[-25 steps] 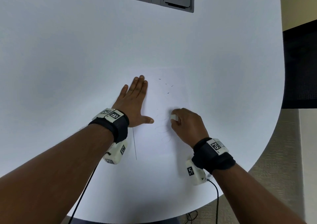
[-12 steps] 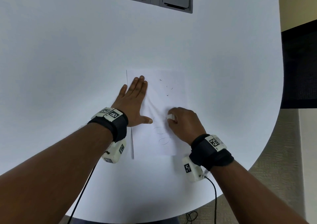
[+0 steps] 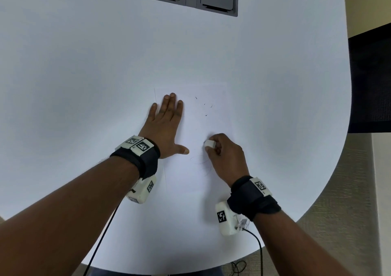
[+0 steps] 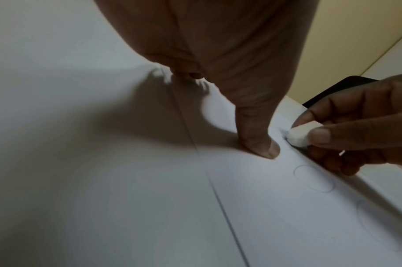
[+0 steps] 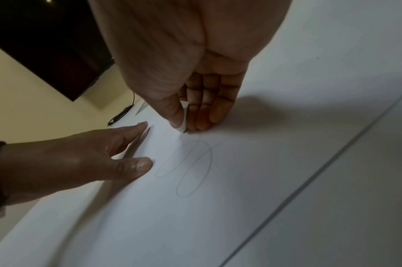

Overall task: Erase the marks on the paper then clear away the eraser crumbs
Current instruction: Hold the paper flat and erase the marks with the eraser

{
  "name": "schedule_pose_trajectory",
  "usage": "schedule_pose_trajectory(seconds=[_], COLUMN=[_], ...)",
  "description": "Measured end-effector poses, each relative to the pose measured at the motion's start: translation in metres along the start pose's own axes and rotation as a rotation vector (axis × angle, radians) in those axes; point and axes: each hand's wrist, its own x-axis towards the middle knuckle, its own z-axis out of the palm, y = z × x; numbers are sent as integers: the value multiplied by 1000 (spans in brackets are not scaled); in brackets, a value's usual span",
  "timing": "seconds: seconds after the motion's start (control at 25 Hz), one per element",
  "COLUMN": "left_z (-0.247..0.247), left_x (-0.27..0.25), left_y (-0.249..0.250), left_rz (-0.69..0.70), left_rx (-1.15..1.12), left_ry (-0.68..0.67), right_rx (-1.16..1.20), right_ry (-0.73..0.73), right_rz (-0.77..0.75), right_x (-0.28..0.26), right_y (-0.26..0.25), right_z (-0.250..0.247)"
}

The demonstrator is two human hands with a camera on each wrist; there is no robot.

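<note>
erasing is underway, not done imo. right hand (image 3: 227,157) pinches the eraser (image 3: 210,143) btwn thumb & fingers (image 4: 319,136), its corner down on the paper (image 3: 190,182) on the white counter (image 3: 84,85). pencil loops (image 5: 190,166) just below the eraser are unerased; dark crumbs (image 3: 206,106) lie near the sheet's far end, not cleared yet. left hand (image 3: 165,127) lies flat, fingers straight & close together, thumb out, pinning the paper's left side. no containers seen.
</note>
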Motion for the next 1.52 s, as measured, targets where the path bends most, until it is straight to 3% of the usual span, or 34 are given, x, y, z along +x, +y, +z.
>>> schedule_pose_trajectory(seconds=[0.16, 0.4, 0.68, 0.84, 1.12, 1.36, 1.52], left_z=[4, 9, 9, 9, 8, 7, 7], left_x=[-2, -1, -2, -2, -3, -3, -3], left_y=[1, -2, 1, 0, 1, 1, 1], left_rz=[21, 37, 20, 30, 20, 22, 23], left_rx=[-45, -47, -63, -65, -48, -62, -59], left_ry=[-40, -33, -30, -26, -44, -51, -46], right_rx=[118, -57, -108, -108, -156, -131, -222], right_ry=[123, 43, 194, 45, 178, 123, 145], right_rz=[66, -178, -29, -200, 66, -80, -2], right_x=[1, -5, 9, -3, 16, 11, 6], right_y=[-6, -24, -10, -27, -4, -24, -5], right_z=[12, 38, 21, 35, 2, 22, 9])
